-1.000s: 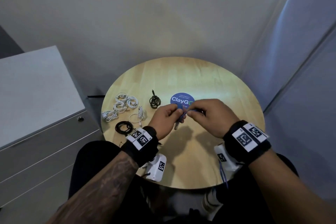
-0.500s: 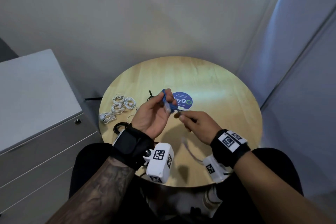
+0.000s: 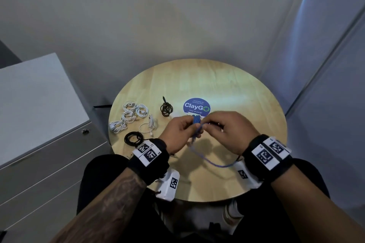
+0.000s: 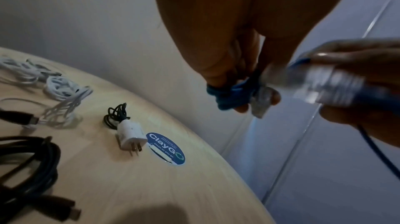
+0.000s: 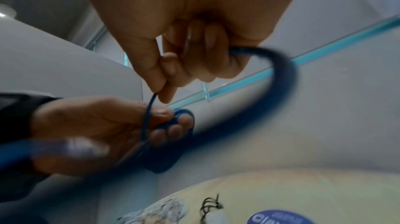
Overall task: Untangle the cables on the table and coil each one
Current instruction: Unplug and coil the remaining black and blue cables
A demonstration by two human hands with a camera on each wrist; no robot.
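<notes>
Now left hand [image 3: 177, 134] turned palm-down, blue cable [image 3: 196, 124] pinched by right hand [image 3: 227, 132]

Blue cable [image 3: 196, 124] partly coiled, held above round wooden table [image 3: 227, 85]; loose tail hangs in a loop. White cable coils [image 3: 130, 113] and two black coils [image 3: 166, 108] laid at table's left.

Round wooden tabletop [image 3: 227, 77] against pale wall [image 3: 177, 16]. Blue round ClayGo sticker [image 3: 196, 106] near tabletop centre. White plug adapter [image 4: 131, 136] lying just beside sticker, prongs toward camera. Grey drawer cabinet [image 3: 39, 108] with keyhole lock [image 3: 85, 131] left of tabletop. Greyish panels [image 3: 335, 65] to right.
</notes>
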